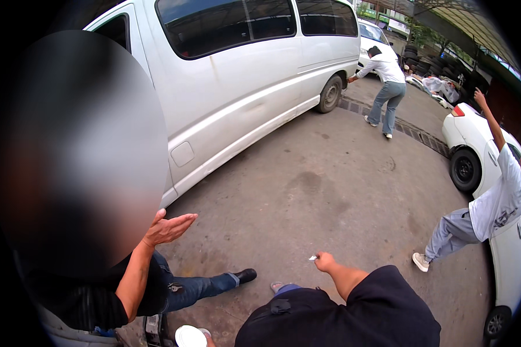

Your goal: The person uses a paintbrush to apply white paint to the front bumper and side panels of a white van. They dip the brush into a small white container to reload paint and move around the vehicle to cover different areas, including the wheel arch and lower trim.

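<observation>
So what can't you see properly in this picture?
- Tiny white object pinched in the right hand, head view: too small to identify.
- Left hand: hidden, out of frame at the lower edge.
- Round white lid-like thing: cut off by the bottom edge.
- Nearby seated person's head: blurred.

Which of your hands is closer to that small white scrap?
Right. The right hand pinches the small white scrap; the left hand barely shows at the lower edge, beside a round white object, well apart from it.

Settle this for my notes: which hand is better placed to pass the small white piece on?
Right, probably: the right hand already pinches the small white piece, arm stretched forward; the other hand does not clearly show.
</observation>
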The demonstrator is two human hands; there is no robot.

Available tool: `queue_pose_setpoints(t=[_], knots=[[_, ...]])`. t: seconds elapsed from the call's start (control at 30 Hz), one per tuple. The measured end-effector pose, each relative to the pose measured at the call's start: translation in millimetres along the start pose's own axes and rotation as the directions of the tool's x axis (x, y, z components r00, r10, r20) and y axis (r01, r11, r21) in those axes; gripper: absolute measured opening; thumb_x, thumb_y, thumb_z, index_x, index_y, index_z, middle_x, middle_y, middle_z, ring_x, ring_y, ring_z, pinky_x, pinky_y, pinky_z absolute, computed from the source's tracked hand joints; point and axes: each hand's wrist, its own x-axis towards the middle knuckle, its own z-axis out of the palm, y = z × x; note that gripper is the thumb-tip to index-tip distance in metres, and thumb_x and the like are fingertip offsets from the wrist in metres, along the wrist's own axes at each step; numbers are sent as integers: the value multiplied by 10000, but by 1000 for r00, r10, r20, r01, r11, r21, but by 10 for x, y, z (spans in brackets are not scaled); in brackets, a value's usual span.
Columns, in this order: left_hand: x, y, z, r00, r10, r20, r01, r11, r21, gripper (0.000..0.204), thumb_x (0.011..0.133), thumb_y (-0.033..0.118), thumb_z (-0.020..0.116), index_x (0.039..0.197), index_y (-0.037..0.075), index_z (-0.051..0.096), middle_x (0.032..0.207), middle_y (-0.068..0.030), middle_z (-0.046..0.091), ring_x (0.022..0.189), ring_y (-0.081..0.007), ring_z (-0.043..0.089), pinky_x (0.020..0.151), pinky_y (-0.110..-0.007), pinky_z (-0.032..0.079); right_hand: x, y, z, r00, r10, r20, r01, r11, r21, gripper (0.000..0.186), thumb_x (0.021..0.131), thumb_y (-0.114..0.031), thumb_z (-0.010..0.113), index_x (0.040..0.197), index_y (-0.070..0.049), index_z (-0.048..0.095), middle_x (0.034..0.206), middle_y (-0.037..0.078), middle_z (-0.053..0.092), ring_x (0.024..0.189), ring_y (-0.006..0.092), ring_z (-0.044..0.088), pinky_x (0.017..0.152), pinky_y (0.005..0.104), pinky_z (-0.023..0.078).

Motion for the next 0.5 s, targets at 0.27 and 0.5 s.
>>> queue_pose_setpoints(t=[0.27,0.5], knots=[[44,98,74,1000,-15,28,16,1000,-18,570,772,-5,687,1272,-65,421,1239,-157,524,1084,-258,522,949,-372,401,-77,193,17,1000,30,10,-30,1000,-5,280,761,-226,562,986,-97,666,962,178,654,925,352,614,809,422,492],[122,97,71,999,-32,39,34,999,-41,570,767,-11,688,1268,-64,423,1232,-154,528,1080,-256,525,948,-373,404,-139,140,11,999,42,19,-42,998,-40,253,747,-237,582,935,-88,663,942,181,656,921,350,615,805,416,493]])
